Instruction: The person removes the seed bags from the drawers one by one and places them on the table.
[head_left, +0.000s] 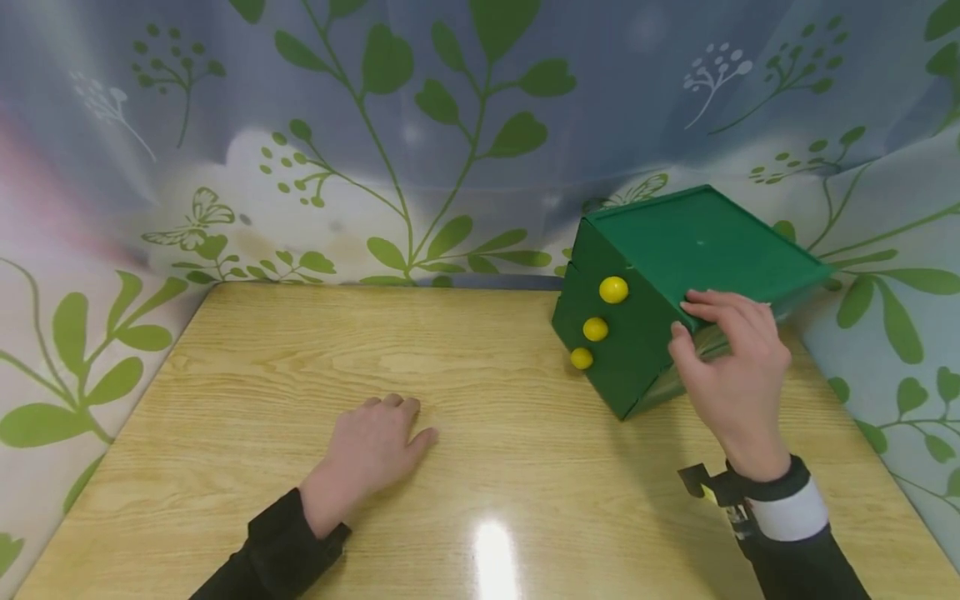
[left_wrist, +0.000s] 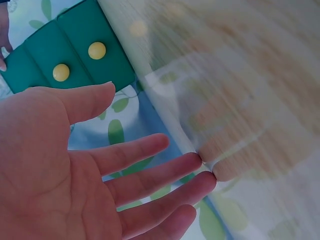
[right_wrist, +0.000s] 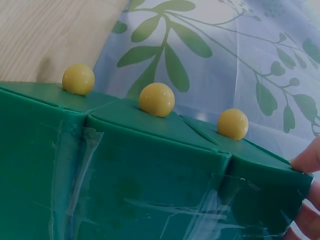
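Note:
A green box of three small drawers stands on the right part of the table, its drawer fronts turned to the left. Each front carries a round yellow knob. My right hand grips the box at its near upper edge, fingers on the top and thumb at the front corner. In the right wrist view, clear tape runs over the box's side, and fingertips hold its corner. My left hand rests palm down on the tabletop, fingers relaxed, apart from the box; its palm holds nothing.
The wooden table has a glossy, light-grained top. A curtain printed with green leaves hangs behind it and along both sides. The box stands close to the back curtain.

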